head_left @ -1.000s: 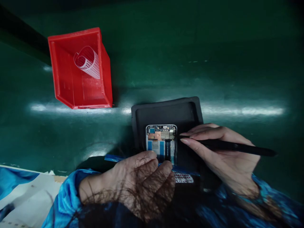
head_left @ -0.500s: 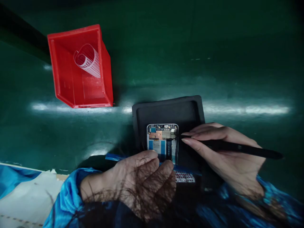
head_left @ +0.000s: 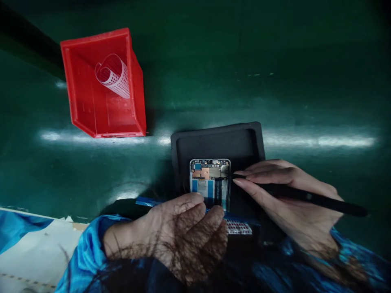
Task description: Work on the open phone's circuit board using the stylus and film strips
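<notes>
Phone: just left of my right hand
Tool: pinched there
Left hand: curled nearer, grip I can't tell

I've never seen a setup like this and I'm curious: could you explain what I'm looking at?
There is no machine here, just a person's two bare hands. One camera, worn on the head, takes every picture, looking forward and down.

The right hand holds a slim black tool, its tip end near an opened phone. The left hand, palm up, covers the phone's lower end; whether it has a grip there is hidden.

Beneath the phone is a black tray. On the green surface stands a red bin with a curled white perforated sheet inside.
</notes>
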A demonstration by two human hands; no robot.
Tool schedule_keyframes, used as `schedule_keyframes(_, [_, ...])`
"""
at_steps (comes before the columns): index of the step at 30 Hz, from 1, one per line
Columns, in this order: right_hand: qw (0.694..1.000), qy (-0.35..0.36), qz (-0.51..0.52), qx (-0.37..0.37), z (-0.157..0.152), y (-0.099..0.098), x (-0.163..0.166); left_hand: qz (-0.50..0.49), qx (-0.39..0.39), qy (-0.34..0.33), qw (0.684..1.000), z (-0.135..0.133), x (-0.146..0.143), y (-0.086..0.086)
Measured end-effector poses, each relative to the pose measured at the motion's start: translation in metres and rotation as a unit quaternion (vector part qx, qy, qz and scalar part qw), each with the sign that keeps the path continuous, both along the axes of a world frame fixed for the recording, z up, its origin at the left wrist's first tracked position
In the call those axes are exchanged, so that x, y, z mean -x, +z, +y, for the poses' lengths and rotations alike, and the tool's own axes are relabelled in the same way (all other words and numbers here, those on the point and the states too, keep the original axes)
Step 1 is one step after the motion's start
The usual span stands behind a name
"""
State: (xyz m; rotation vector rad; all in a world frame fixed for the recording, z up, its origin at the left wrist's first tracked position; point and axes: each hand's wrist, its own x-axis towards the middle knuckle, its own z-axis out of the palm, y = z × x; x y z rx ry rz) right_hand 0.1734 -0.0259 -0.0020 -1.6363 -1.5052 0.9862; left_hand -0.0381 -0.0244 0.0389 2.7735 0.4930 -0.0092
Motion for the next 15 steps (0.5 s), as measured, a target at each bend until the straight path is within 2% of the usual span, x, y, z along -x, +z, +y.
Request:
schedule_keyframes(4, [0.999, 0.024, -0.032, -0.016, -0.0019, 0.0006, -0.0012, -0.029, -0.02, -0.003, 0.999, 0.0039, -0.0007, -0.0006])
schedule_keyframes(11, [1.0, -0.004, 0.013, 0.022, 0.0062, -0.0032, 0.0003, -0.034, -0.031, 0.0, 0.999, 0.0027, -0.0033, -0.004])
schedule_keyframes(15, [1.0, 0.004, 0.005, -0.003, 0.0069, -0.0017, 0.001, -0.068, -0.028, 0.01, 0.997, 0.0009, -0.0041, -0.008])
